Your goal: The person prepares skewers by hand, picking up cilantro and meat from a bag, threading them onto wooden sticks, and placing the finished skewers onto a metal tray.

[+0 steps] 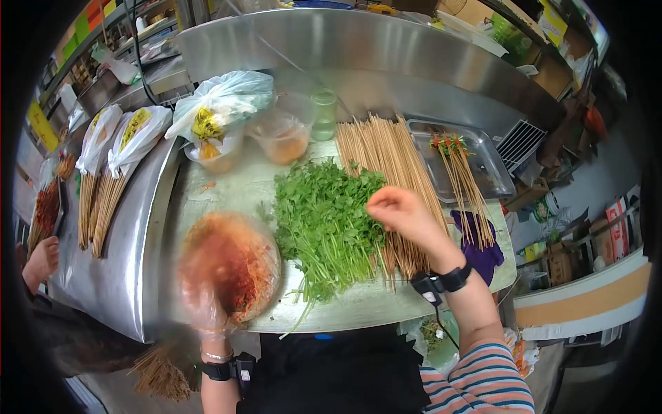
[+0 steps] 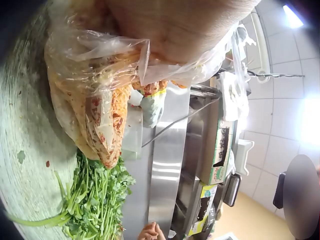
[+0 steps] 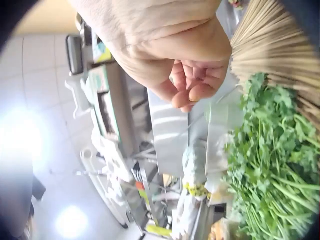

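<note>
Right grip (image 1: 408, 215) hovers over skewers (image 1: 376, 148) on pale table (image 1: 345, 316), steel panel (image 1: 358, 52) behind.

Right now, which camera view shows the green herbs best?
The head view: nearly all the green herbs show, from above. The left wrist view cuts them at its lower edge; the right wrist view shows them closer, cut at its right edge.

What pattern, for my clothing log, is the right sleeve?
The sleeve has pink, pale and dark-blue stripes; best in the head view.
</note>
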A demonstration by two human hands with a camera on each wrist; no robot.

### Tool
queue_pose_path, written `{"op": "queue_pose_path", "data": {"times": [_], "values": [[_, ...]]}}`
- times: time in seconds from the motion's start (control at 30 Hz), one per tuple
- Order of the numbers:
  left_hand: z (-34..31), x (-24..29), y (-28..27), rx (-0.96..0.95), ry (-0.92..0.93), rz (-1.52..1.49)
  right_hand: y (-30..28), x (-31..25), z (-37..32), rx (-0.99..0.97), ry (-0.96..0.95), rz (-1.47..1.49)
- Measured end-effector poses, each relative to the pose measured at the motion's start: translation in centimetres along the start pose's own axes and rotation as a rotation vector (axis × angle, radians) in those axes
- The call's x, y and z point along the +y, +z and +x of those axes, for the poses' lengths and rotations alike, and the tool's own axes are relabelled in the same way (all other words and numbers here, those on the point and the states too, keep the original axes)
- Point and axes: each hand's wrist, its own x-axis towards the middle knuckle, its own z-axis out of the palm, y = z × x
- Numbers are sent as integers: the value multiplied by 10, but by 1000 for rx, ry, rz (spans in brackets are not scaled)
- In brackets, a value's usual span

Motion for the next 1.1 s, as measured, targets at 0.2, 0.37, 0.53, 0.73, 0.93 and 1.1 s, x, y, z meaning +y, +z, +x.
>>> {"op": "queue_pose_path", "data": {"times": [0.2,0.37,0.53,0.73,0.93,1.1], "values": [[5,-8,-13,-113,191,246,35,32,26,3,-45,-595],[4,-13,-17,-92,203,266,10,6,29,-36,140,35],[0,5,-7,-19,122,220,-10,-12,20,-123,99,453],[-1,-4,-9,-7,94,65,-16,17,20,-166,342,-208],[0,3,-6,-60,114,128,-50,-29,23,-7,79,84],[-3,-3,-12,-10,124,162,-41,-8,38,-144,157,-942]]}}
